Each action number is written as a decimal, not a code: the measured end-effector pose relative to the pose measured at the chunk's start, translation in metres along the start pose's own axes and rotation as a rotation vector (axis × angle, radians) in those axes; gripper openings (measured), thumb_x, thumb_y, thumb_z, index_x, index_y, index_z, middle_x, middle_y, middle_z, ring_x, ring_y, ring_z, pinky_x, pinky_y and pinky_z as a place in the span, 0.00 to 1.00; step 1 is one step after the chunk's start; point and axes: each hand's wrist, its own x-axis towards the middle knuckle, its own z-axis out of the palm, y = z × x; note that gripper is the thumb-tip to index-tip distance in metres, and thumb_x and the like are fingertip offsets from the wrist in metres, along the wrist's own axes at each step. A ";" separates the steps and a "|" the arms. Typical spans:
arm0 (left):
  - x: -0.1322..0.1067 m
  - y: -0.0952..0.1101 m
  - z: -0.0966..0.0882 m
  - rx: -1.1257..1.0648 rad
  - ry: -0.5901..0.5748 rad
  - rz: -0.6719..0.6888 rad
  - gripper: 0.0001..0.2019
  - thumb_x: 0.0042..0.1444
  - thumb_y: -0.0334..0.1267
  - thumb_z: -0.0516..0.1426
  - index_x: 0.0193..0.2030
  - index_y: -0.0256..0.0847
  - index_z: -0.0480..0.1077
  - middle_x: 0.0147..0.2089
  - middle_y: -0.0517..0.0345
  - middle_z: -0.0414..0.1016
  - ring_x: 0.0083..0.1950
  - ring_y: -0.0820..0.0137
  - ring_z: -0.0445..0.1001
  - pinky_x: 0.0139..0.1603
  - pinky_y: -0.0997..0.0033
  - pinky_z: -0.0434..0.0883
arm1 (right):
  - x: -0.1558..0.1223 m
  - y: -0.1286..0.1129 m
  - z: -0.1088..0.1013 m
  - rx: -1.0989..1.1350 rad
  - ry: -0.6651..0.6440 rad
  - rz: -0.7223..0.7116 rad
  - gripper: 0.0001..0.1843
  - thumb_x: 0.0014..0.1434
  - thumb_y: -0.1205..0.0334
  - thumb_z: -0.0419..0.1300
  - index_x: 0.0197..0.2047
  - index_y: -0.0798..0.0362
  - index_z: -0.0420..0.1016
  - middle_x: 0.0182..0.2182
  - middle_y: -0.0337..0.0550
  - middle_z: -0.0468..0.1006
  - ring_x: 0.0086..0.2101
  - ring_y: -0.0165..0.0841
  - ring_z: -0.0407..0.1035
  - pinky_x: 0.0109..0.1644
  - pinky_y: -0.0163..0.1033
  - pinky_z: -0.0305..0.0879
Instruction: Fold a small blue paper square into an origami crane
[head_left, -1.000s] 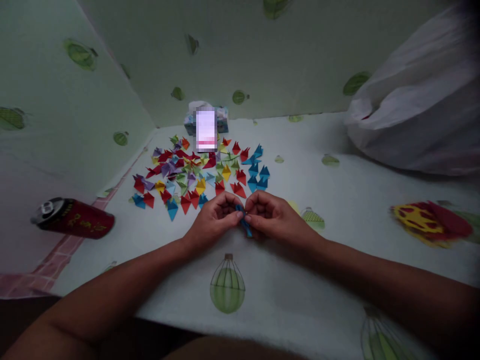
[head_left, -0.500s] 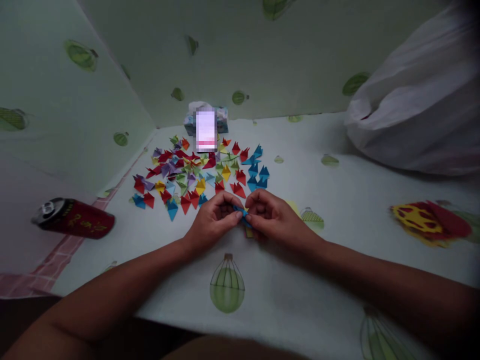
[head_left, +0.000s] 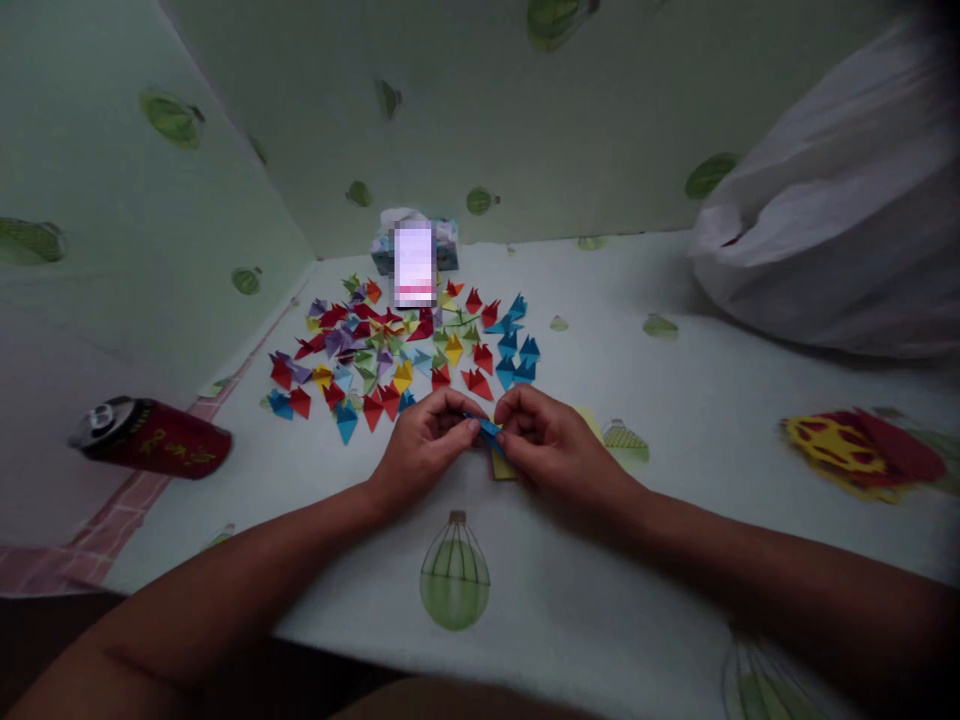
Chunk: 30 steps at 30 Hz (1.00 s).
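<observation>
A small piece of folded blue paper [head_left: 491, 430] is pinched between both hands, just above the table. My left hand [head_left: 431, 440] grips its left end between thumb and curled fingers. At its other end, my right hand [head_left: 551, 437] holds it the same way. Under and beside my right hand lies yellow paper [head_left: 504, 467], partly hidden by the hand. Beyond my hands spreads a group of several small folded paper cranes [head_left: 388, 400] in red, blue, yellow, green and purple. A cluster of blue ones [head_left: 517, 358] lies nearest my right fingers.
A dark red can [head_left: 157, 437] is at the left. A phone with a blurred screen [head_left: 415, 262] leans before a tissue pack [head_left: 382, 250] at the back. Right are a large white bag [head_left: 840, 230] and a red and yellow cut-out item [head_left: 862, 450] on the patterned tablecloth [head_left: 600, 580].
The fingertips have drawn slightly apart, and more of the blue paper shows between them. The whole view has shifted a little; the other objects lie as before.
</observation>
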 end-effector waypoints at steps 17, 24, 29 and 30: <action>-0.006 0.006 0.007 -0.093 0.166 -0.108 0.11 0.51 0.36 0.65 0.34 0.38 0.66 0.31 0.64 0.73 0.31 0.74 0.79 0.37 0.73 0.75 | 0.001 0.002 0.002 0.135 0.055 -0.002 0.12 0.58 0.60 0.63 0.40 0.50 0.63 0.25 0.31 0.67 0.23 0.26 0.63 0.25 0.33 0.59; -0.016 0.010 0.018 -0.329 0.122 -0.296 0.15 0.49 0.34 0.66 0.40 0.38 0.67 0.34 0.65 0.70 0.31 0.75 0.77 0.41 0.66 0.78 | 0.000 -0.001 0.003 0.239 0.009 0.101 0.11 0.56 0.59 0.64 0.39 0.50 0.65 0.24 0.32 0.69 0.22 0.27 0.66 0.25 0.34 0.62; -0.021 0.012 0.020 -0.410 0.039 -0.364 0.14 0.51 0.33 0.65 0.42 0.38 0.67 0.35 0.61 0.75 0.33 0.73 0.78 0.41 0.67 0.78 | -0.001 0.000 0.002 0.201 0.020 0.098 0.10 0.57 0.58 0.63 0.38 0.52 0.68 0.24 0.33 0.70 0.22 0.27 0.65 0.25 0.34 0.62; -0.021 0.012 0.020 -0.404 0.025 -0.367 0.14 0.52 0.34 0.65 0.42 0.38 0.67 0.34 0.61 0.75 0.32 0.73 0.78 0.40 0.68 0.78 | -0.001 0.000 0.001 0.186 0.018 0.094 0.10 0.57 0.58 0.63 0.38 0.52 0.68 0.23 0.33 0.70 0.21 0.27 0.65 0.25 0.34 0.61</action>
